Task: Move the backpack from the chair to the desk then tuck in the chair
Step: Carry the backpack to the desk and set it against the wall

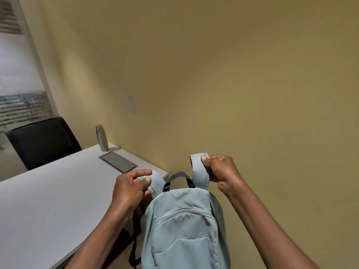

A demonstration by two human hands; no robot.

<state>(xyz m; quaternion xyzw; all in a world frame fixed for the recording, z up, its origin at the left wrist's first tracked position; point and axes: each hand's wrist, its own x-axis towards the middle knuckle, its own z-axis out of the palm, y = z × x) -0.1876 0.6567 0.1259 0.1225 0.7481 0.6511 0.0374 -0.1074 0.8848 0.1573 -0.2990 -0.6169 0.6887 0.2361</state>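
Backpack [184,226] lifted by straps, beside desk [48,200] | left hand [130,189], right hand [219,169] gripping straps | pending: desk placement, chair tuck-in

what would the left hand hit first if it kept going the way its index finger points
Probably the backpack's dark top handle, then the strap held by the right hand. The left hand points right; depth is unclear.

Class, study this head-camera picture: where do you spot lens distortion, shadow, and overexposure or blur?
Head view: the wide lens bends the desk edge and tilts the window; the window is washed out and hazy; the bottle casts a soft shadow onto the desk by the wall; the left hand, right hand and backpack look evenly lit and sharp.
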